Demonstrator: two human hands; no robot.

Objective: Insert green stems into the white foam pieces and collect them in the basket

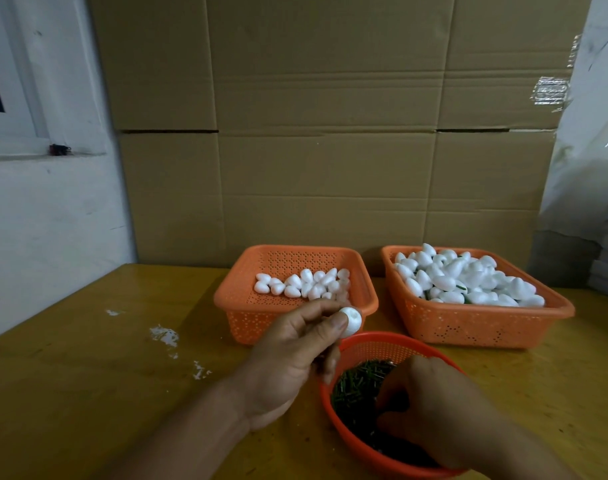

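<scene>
My left hand (295,355) pinches a white foam piece (351,320) between thumb and fingers, just above the rim of a round red basket (371,344). That basket holds a heap of short green stems (356,382). My right hand (434,410) reaches down into the stems with its fingers curled; the fingertips are hidden, so a grip on a stem cannot be seen. An orange square basket (240,296) at centre holds several plain foam pieces (306,282). A second orange basket (486,323) on the right is heaped with foam pieces (465,278), some with green stems showing.
All baskets stand on a yellow wooden table (105,393) with white foam crumbs (164,336) at the left. Large cardboard boxes (330,133) form a wall right behind the baskets. A white wall (46,220) is at the left, plastic-wrapped stacks (593,202) at the right.
</scene>
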